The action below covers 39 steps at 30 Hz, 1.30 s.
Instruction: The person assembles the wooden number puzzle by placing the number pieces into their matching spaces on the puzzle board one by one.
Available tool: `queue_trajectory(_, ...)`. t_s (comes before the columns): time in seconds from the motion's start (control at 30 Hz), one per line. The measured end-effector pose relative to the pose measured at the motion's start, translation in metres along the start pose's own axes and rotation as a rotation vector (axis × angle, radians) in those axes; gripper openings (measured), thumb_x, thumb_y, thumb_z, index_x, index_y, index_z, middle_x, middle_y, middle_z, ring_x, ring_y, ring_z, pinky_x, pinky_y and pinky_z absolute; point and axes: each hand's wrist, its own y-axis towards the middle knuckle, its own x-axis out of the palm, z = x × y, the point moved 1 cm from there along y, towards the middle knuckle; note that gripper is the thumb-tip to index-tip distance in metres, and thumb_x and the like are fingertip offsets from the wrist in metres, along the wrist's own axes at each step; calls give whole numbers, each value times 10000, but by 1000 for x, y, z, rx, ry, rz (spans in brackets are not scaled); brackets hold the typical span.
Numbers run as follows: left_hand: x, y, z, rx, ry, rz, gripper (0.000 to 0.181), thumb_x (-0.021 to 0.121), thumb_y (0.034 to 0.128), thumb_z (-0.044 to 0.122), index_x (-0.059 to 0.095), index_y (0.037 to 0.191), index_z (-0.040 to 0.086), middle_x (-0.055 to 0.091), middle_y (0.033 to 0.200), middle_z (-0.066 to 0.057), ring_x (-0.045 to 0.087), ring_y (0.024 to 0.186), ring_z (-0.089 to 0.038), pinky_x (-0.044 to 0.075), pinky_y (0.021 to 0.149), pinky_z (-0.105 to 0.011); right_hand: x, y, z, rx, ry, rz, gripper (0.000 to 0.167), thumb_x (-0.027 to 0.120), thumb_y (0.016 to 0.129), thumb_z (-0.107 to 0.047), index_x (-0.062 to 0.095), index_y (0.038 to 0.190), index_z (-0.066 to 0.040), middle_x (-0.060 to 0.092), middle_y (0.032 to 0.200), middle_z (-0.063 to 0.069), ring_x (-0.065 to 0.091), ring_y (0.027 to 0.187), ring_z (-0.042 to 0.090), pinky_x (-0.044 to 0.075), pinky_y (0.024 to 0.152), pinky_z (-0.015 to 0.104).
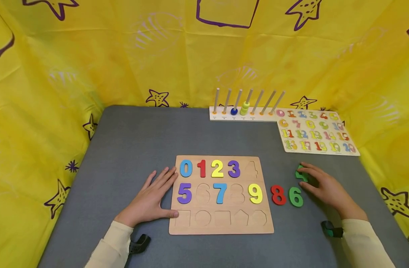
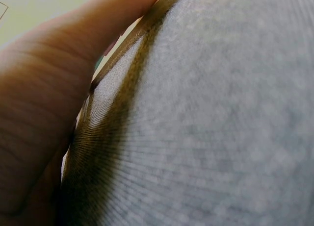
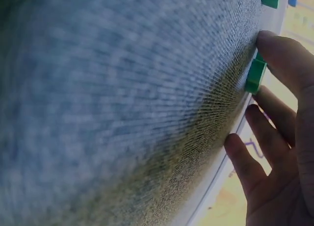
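Yellow cloth with purple starfish outlines (image 1: 124, 56) drapes the room behind and beside a dark grey surface (image 1: 130, 141). Seen from the head, a light wooden number board (image 1: 237, 229) lies in front of the person. Seven painted digits sit in their recesses: blue 0 (image 1: 182, 168), red 1 (image 1: 202, 169), yellow 2 (image 1: 218, 169), purple 3 (image 1: 236, 168), purple 5 (image 1: 185, 192), blue 7 (image 1: 220, 193) and yellow 9 (image 1: 260, 192). Three digit recesses, for 4, 6 and 8, are bare, as is the bottom row of five shape outlines, so I'd judge the digits mostly done and the shapes not begun; I spot no loose shape pieces.

The left hand (image 1: 149, 203) grasps nothing, its fingers spread against the board's left edge. To the board's right, the right hand (image 1: 328, 190) pinches a green number 4 (image 1: 301, 173) between thumb and index finger, just beyond a red number 8 (image 1: 278, 195) and a green number 6 (image 1: 293, 196). Farther back stand a pale base with wooden pegs (image 1: 246, 117) and a colourful number tray (image 1: 316, 130).

From the left wrist, mostly blurred grey and part of that hand show; its grasp I cannot tell there.

From the right wrist, a green piece sits low at the surface between thumb and index finger, the other fingers loosely extended
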Motion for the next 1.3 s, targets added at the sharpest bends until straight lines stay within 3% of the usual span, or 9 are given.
queue_trajectory(0.57,1,1,0,-15,-2,-24,1239,639,734,848,167,1640,146,60,1700,30,13,1553,-209,-54,1213,-507,-2,-2,-5,-8,-68,105,488,882,791,-187,689,1234,-119,649,1270,107,597,1129,338,466,894,503)
queue_trajectory(0.67,1,1,0,-22,2,-31,1247,638,728,853,166,1640,145,59,1700,29,11,1553,-211,-53,1213,-508,-5,1,-17,-22,-63,130,530,897,768,-181,689,1252,-125,654,1268,90,598,1121,321,458,1005,324)
queue_trajectory(0.77,0,1,1,-24,-4,-28,1250,648,724,849,181,1637,135,75,1700,17,20,1553,-226,-46,1212,-517,-9,8,-38,-57,-66,148,571,921,724,-158,699,1249,-124,650,1288,66,604,1125,293,343,1020,106)
queue_trajectory(0.83,0,0,1,-24,-6,-23,1248,652,723,846,192,1635,129,84,1700,12,26,1553,-233,-40,1212,-524,-10,14,-54,-101,-79,152,599,935,689,-139,703,1241,-117,645,1299,63,615,1119,277,400,1000,154)
queue_trajectory(0.93,-1,0,2,-18,-10,-14,1243,658,725,840,201,1633,123,89,1700,7,34,1553,-238,-37,1211,-530,-9,24,-76,-165,-100,142,622,942,664,-124,704,1239,-111,633,1318,67,632,1110,264,529,887,345)
queue_trajectory(1.0,-1,0,2,-14,-9,-7,1243,661,724,839,210,1631,119,98,1699,-1,43,1553,-246,-31,1210,-538,-6,31,-89,-205,-99,122,611,935,678,-134,702,1243,-107,628,1326,78,639,1111,274,550,810,477)
queue_trajectory(1.17,0,-1,1,10,-7,34,1249,684,711,829,247,1620,92,151,1691,-42,92,1547,-288,3,1204,-560,6,51,-106,-239,-63,47,546,910,757,-217,709,1258,-139,627,1333,50,636,1142,264,568,845,495)
queue_trajectory(1.3,1,-1,1,22,-5,51,1248,692,709,823,258,1617,85,169,1687,-53,110,1544,-298,15,1202,-563,22,69,-110,-243,-63,-57,482,870,818,-304,715,1250,-156,627,1330,29,624,1173,255,557,899,481)
